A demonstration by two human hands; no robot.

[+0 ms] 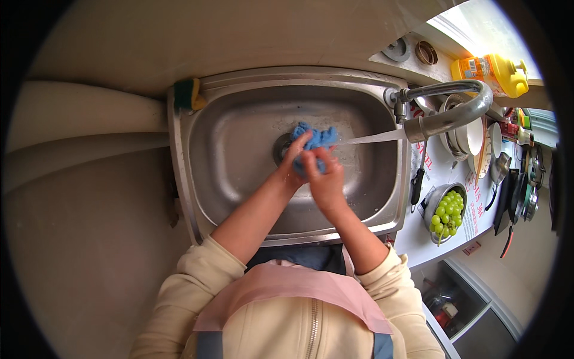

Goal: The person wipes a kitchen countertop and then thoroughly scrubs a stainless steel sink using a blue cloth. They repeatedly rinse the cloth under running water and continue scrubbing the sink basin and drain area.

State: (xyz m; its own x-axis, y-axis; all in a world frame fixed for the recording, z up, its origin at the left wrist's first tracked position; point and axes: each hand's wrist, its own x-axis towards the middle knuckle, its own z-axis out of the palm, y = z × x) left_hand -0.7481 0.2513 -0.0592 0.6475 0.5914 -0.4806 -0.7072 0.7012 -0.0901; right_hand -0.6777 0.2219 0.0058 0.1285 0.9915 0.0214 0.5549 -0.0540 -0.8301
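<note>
A bunched blue cloth (319, 136) is held between both my hands over the steel sink (233, 148), close to its drain. My left hand (294, 157) grips the cloth from the left, thumb up. Curled around its lower right part is my right hand (323, 172). From the curved metal faucet (466, 119) on the right, a stream of water (374, 137) reaches the cloth.
A green and yellow sponge (187, 94) lies on the sink's upper left corner. Right of the sink, the counter holds a metal bowl of green grapes (447, 214), a black-handled utensil (418, 186), stacked white bowls (468, 134) and pans. A yellow bottle (491, 74) lies near the window.
</note>
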